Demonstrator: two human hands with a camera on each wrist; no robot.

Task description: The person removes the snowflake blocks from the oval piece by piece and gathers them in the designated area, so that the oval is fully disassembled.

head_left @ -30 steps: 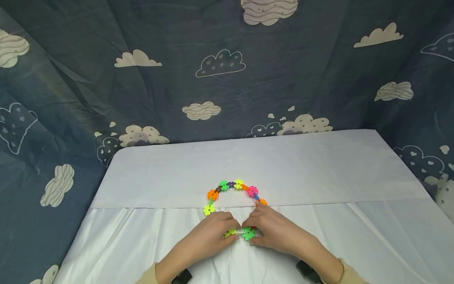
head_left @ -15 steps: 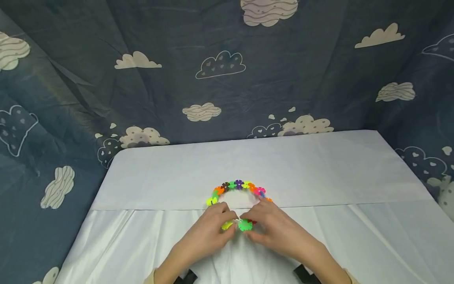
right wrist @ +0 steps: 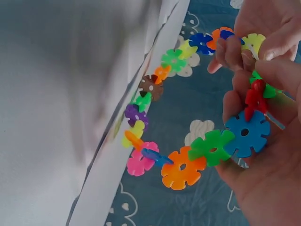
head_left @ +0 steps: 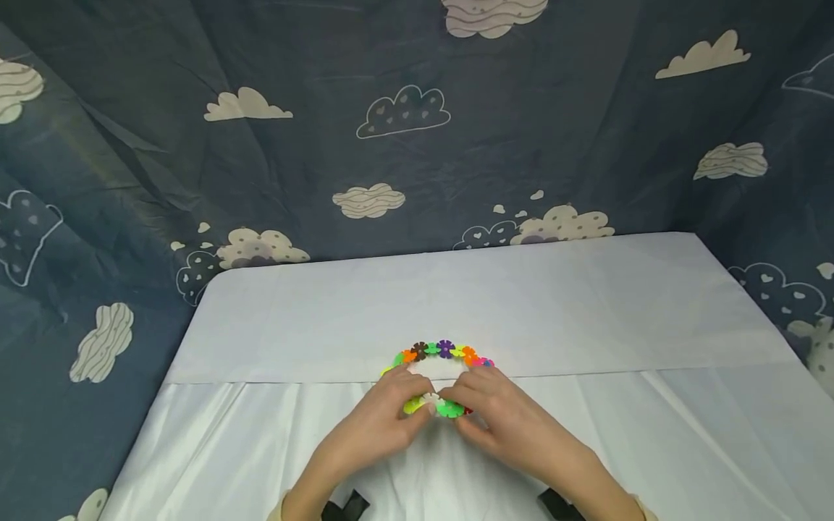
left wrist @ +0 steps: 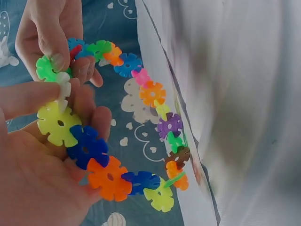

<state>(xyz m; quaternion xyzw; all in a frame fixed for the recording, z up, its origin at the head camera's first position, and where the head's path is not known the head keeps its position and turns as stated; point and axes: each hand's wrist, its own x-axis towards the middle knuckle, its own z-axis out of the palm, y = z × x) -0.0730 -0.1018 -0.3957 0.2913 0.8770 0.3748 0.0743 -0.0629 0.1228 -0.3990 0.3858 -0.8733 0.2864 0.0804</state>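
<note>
A ring-shaped chain of colourful snowflake discs is held between both hands above the near part of the table. My left hand pinches its yellow disc, with blue and orange discs lying across the palm. My right hand pinches the green disc beside a small white piece. In the right wrist view the blue disc and a red piece rest on my right fingers. The rest of the chain arcs away from both hands, off the cloth.
A white cloth covers the table, with a fold line across its middle. Dark blue cloud-print fabric hangs behind and at both sides. Dark wrist straps show at the bottom edge.
Both hands have lifted the chain off the cloth and drawn it nearer. The yellow and green ends have come closer together, and the far arc looks flatter.
</note>
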